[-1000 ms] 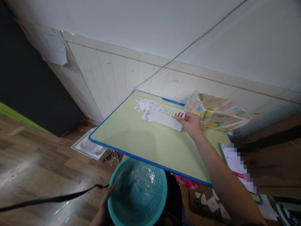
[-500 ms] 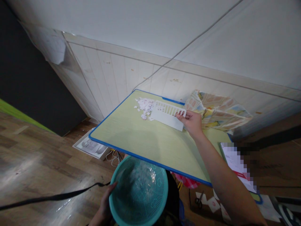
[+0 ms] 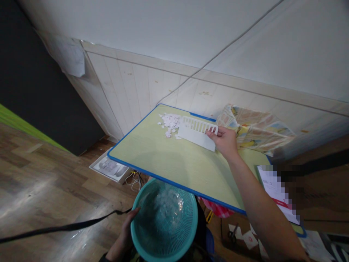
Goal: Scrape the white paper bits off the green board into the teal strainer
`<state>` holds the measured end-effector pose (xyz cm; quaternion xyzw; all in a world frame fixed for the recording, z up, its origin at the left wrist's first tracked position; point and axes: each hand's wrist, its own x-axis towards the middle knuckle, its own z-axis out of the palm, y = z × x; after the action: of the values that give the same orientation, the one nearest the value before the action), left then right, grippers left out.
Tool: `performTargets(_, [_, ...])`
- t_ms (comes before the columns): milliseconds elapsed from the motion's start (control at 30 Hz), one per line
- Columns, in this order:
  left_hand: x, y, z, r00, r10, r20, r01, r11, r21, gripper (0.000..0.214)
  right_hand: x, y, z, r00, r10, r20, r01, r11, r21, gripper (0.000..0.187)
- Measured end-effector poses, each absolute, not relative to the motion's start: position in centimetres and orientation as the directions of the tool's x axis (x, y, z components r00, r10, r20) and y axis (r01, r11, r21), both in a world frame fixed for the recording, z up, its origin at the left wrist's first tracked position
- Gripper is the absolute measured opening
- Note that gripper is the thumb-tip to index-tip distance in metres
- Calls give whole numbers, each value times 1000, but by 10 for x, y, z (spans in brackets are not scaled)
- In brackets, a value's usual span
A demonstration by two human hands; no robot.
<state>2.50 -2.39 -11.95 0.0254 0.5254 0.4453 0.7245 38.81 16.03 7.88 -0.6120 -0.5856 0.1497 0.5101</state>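
Observation:
My right hand [image 3: 225, 141] is closed on the slotted right end of a flat white plastic piece [image 3: 196, 137], which is held slanted on the pale green tabletop [image 3: 152, 156]. At the left end of that piece lies a heap of small torn white paper scraps [image 3: 170, 122], a few of them loose around it. Below the table's front edge, my left hand [image 3: 129, 220] grips the left rim of a turquoise plastic basket [image 3: 194, 222]. Clear, shiny plastic [image 3: 176, 207] lies inside the basket.
A patterned cloth [image 3: 259, 127] sits at the table's back right, against the wall. A white booklet [image 3: 275, 189] lies on the right side. On the floor are a white box [image 3: 109, 167], scissors [image 3: 232, 234] and paper cards [image 3: 249, 240]. A black strap [image 3: 68, 228] stretches leftward.
The view has shifted slightly, so everything appears a little further right. Both hands keep their holds, and the white piece and paper heap look much the same relative to each other.

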Motion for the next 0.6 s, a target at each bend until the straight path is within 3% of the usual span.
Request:
performTargets(367, [31,-26,-111,82,720,-690,-563,604,564,15,398,160,83,222,867,447,621,228,-750,24])
performTargets(600, [32,-25,-110,74,675,-734,-591,623,513,16,405,159,87,249,822,512,668,237,-705,24])
